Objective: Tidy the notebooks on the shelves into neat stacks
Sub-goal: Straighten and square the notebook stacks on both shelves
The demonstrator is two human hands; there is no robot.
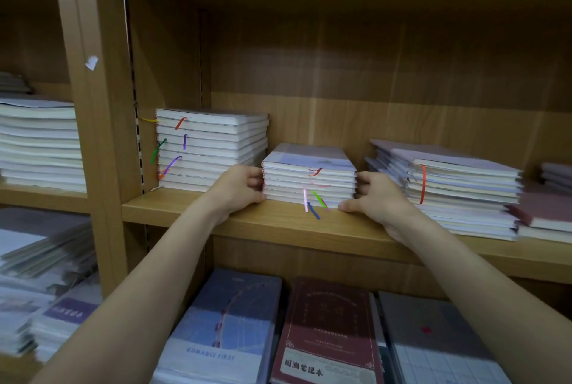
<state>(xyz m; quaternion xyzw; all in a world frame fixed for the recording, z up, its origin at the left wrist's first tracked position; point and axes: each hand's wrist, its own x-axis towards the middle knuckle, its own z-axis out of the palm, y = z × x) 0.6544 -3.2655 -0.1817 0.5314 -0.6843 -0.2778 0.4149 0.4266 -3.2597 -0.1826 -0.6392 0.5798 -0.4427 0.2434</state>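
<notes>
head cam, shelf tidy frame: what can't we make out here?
- Fingertips of left hand and right hand: behind the middle stack they grip.
- Far-right notebooks: cut off by the frame edge.
- Lower-left piles: motion-blurred, count unreadable.
- Small print on the maroon notebook: too small to read.
- Rear of the tall left stack: in shadow.

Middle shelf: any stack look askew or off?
Yes. The right stack is fanned: its notebooks are offset, edges stepping out unevenly, and the lower ones jut past the shelf edge. The left stack looks square. The middle stack, held between the left hand and right hand, looks aligned, ribbons dangling over the front.
</notes>
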